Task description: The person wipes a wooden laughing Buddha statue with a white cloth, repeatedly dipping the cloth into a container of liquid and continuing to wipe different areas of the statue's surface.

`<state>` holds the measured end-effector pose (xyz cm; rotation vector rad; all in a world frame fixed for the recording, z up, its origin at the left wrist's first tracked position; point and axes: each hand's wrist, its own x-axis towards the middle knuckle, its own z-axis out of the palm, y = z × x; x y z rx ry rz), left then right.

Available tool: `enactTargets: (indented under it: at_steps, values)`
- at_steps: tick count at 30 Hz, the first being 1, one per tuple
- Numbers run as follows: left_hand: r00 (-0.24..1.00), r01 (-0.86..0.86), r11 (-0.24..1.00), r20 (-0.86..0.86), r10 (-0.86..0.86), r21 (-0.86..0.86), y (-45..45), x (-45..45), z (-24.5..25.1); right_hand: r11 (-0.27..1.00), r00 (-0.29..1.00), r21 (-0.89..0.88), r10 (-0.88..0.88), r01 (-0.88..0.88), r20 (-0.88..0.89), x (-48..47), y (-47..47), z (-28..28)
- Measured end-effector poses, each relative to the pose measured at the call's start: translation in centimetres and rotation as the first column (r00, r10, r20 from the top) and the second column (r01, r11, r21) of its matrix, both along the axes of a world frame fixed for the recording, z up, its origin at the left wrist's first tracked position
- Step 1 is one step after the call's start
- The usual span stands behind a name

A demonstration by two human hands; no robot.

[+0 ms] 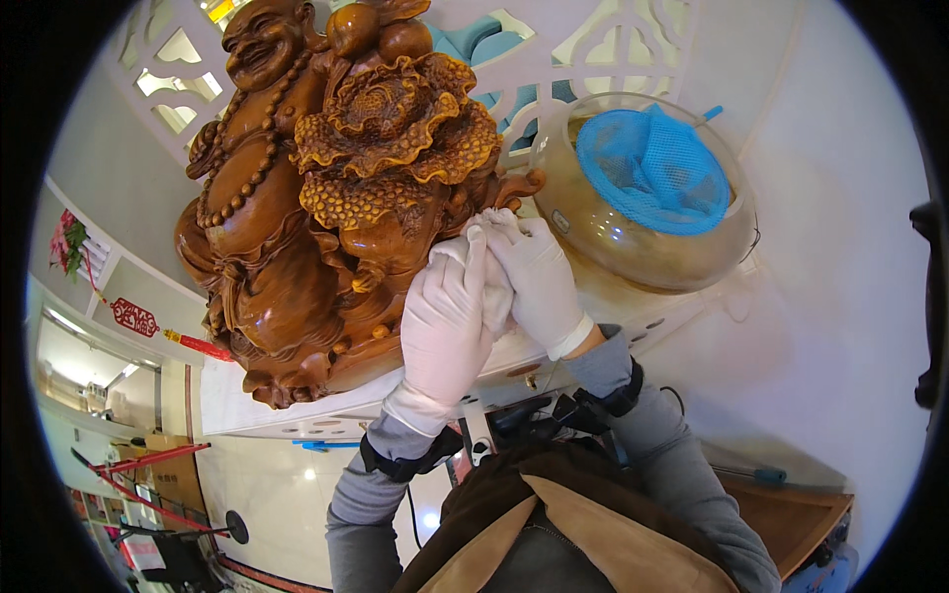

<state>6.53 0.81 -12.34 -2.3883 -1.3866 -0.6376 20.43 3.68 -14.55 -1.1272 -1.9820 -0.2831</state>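
A white cloth (497,293) is bunched between my two hands, both in white gloves, at the lower right side of a large carved wooden laughing Buddha statue (289,296). My left hand (448,319) grips the cloth from the left, its fingers bent over it. On the cloth's right side my right hand (540,278) holds it, with the fingertips close to the carving. The statue has a bead necklace and a big carved flower (393,126). Whether the cloth touches the wood is hidden by my fingers.
Right of my hands stands a round glass bowl (630,259) with a blue mesh net (652,170) across its mouth. Both bowl and statue rest on a white cabinet (245,415). Behind is a white lattice screen (511,74); a red tassel (200,346) hangs at left.
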Motion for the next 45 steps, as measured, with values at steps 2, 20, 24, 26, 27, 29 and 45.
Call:
enactTargets:
  at_steps: [2, 20, 24, 26, 27, 29, 45]
  values:
    - [0.999, -0.011, 0.999, -0.043, 0.013, 0.05, 0.1, 0.7, 0.1, 1.0, 0.997, -0.018, 0.003, -0.004, -0.08, -0.1, 0.1, -0.6]
    - [0.991, 0.136, 0.985, 0.033, -0.133, -0.103, 1.8, 2.5, 1.4, 0.983, 0.972, 0.043, -0.169, 0.178, -0.165, 1.3, 2.9, 0.9]
    - [0.977, -0.051, 0.997, -0.204, 0.061, 0.052, 0.3, 2.3, 1.0, 0.984, 0.985, 0.069, -0.164, 0.167, -0.052, 1.3, 3.0, 1.2]
    - [0.98, -0.036, 0.997, -0.195, 0.047, 0.062, 0.3, 2.0, 0.7, 0.984, 0.985, -0.069, -0.161, 0.164, 0.054, 1.5, 2.7, 1.3]
    - [0.981, -0.027, 0.997, -0.189, 0.041, 0.073, 0.3, 1.9, 0.5, 0.977, 0.983, -0.125, -0.16, 0.17, 0.089, 1.7, 2.5, 1.4]
    - [0.999, -0.008, 0.991, -0.046, 0.014, 0.136, 0.3, 1.9, 0.3, 0.999, 0.999, 0.028, 0.025, -0.026, 0.047, 1.4, 1.8, 1.3]
    - [0.907, -0.165, 0.975, -0.366, 0.208, 0.145, 0.6, 2.6, 0.2, 0.977, 0.976, 0.208, 0.001, -0.048, 0.22, 1.7, 4.4, 1.7]
